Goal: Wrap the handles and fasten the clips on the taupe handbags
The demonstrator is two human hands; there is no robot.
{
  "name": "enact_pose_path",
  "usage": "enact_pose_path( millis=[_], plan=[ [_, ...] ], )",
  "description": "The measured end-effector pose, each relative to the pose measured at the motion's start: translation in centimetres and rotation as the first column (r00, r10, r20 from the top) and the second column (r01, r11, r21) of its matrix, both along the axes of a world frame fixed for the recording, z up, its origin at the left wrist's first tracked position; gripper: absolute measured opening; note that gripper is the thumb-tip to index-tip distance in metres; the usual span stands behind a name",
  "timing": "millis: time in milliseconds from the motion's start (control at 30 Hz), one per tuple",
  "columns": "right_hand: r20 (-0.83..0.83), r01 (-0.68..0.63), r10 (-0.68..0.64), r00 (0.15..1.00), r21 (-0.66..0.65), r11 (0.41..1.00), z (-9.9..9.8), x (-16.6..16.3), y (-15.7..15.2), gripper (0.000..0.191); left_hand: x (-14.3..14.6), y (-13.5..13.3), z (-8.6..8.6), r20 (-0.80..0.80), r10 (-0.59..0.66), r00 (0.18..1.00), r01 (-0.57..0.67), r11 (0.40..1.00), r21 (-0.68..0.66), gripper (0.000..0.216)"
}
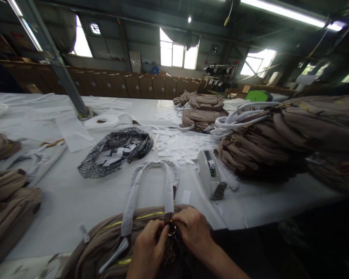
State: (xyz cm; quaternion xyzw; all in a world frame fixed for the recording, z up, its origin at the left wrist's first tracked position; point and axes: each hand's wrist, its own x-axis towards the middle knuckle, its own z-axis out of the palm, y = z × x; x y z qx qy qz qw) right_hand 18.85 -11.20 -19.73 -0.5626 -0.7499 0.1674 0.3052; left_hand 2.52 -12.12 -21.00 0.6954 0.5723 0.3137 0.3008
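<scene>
A brown handbag (104, 236) with yellow zips lies at the table's near edge, its two handles (136, 182) wrapped in white and standing up. My left hand (149, 246) pinches at the base of the right-hand handle strap. Facing it, my right hand (193, 228) has thumb and fingers pressed together at the same spot. Between them sits a metal ring (171, 231), with a dark leopard-patterned piece (169, 254) hanging below. Exactly what each set of fingertips grips is partly hidden.
A grey tape dispenser (211, 176) stands right of the handles. Beyond are a speckled cloth ring (116, 151) around white paper pieces and scattered white slips (177, 145). Brown bags pile up at right (261, 143) and left (11, 213). A metal post (56, 64) rises at back left.
</scene>
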Motion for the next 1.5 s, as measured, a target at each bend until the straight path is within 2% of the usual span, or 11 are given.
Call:
enact_pose_path(
  millis=[200, 433, 567, 667, 800, 933, 1033, 1133, 1300, 1433, 1500],
  plan=[
    [0.021, -0.011, 0.009, 1.000, 0.097, 0.995, -0.5, -0.5, -0.2, 0.021, 0.1, -0.3, 1.4, -0.110, -0.060, 0.992, 0.061, 0.998, 0.008, 0.024],
    [-0.086, -0.033, 0.035, 0.996, 0.032, 0.999, -0.4, -0.4, 0.3, 0.018, -0.5, 0.5, 1.9, 0.202, -0.119, 0.972, 0.169, 0.953, -0.250, 0.021],
    [-0.159, -0.073, 0.067, 0.985, -0.033, 0.997, -0.2, -0.1, 0.5, 0.018, -0.6, 1.0, 1.7, 0.191, -0.079, 0.978, 0.137, 0.939, -0.315, 0.030],
    [-0.199, -0.057, 0.049, 0.979, -0.031, 0.998, 0.0, 0.0, 0.4, 0.017, -0.7, 1.2, 1.3, 0.126, -0.068, 0.990, 0.099, 0.958, -0.268, 0.030],
    [-0.250, -0.029, 0.032, 0.968, 0.017, 0.999, 1.0, -0.2, -0.1, 0.018, -1.3, 0.7, 1.7, 0.066, -0.029, 0.997, 0.036, 0.995, -0.095, 0.022],
    [-0.264, -0.167, 0.163, 0.950, 0.008, 0.986, 2.6, -0.7, -0.3, 0.016, -1.5, 0.4, 3.5, 0.089, -0.141, 0.986, 0.147, 0.986, -0.073, 0.023],
    [-0.356, -0.230, 0.181, 0.917, -0.099, 0.968, 3.6, -0.7, -0.1, 0.013, -1.2, 0.9, 4.7, 0.118, -0.195, 0.974, 0.205, 0.975, -0.082, 0.025],
    [-0.485, -0.218, 0.073, 0.871, -0.248, 0.944, 4.0, -0.3, 0.2, 0.013, -1.6, 1.5, 5.0, 0.128, -0.255, 0.958, 0.269, 0.958, -0.099, 0.021],
    [-0.680, -0.221, -0.172, 0.712, -0.451, 0.865, 3.3, 0.3, 0.7, 0.017, -4.6, 1.4, 3.9, -0.030, -0.304, 0.952, 0.295, 0.941, -0.164, 0.022],
    [-0.725, -0.258, -0.229, 0.649, -0.493, 0.831, 3.0, 0.3, 1.1, 0.020, -6.6, 0.7, 3.6, -0.097, -0.199, 0.975, 0.174, 0.960, -0.220, 0.022],
    [-0.721, -0.253, -0.243, 0.649, -0.506, 0.825, 3.2, 0.1, 1.1, 0.018, -6.6, 0.5, 3.9, -0.013, -0.130, 0.991, 0.125, 0.974, -0.188, 0.023]
  ],
)
